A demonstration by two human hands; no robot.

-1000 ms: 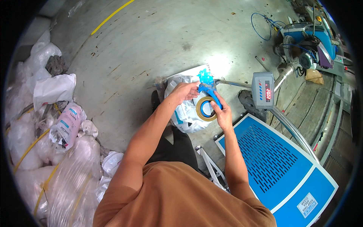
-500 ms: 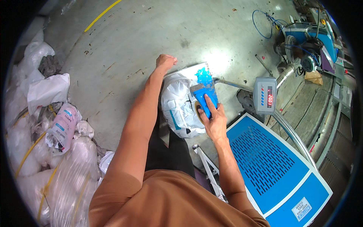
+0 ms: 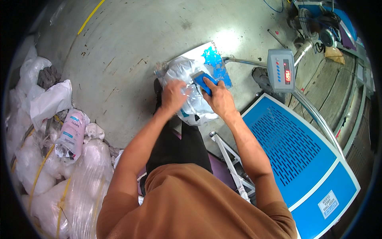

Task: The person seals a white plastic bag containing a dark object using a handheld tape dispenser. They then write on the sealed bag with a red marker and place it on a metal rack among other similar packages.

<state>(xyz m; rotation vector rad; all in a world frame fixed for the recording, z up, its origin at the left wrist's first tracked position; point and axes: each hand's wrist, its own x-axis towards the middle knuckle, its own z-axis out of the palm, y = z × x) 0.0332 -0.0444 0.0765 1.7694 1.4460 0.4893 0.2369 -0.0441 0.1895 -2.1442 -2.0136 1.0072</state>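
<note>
A stuffed white plastic bag (image 3: pixel 195 104) rests on a worn blue-and-silver scale platform (image 3: pixel 217 61), in front of my legs. My right hand (image 3: pixel 221 98) is closed around a blue handheld tape dispenser (image 3: pixel 205 81), its head against the bag's upper right side. My left hand (image 3: pixel 174 96) is at the bag's left side, fingers stretched toward the dispenser and slightly blurred. Part of the bag is hidden under both hands.
A grey scale display (image 3: pixel 280 71) on a metal pole stands at right, beside a blue slotted panel (image 3: pixel 284 143). Plastic-wrapped bundles (image 3: pixel 85 175) and a pink-and-white bag (image 3: pixel 71 133) are piled at left. A machine with hoses (image 3: pixel 326 24) stands at far right.
My left hand has come back from beyond the bag's far left edge onto the bag, its fist loosened. The dispenser has shifted slightly left and farther away. The display's reading has changed.
</note>
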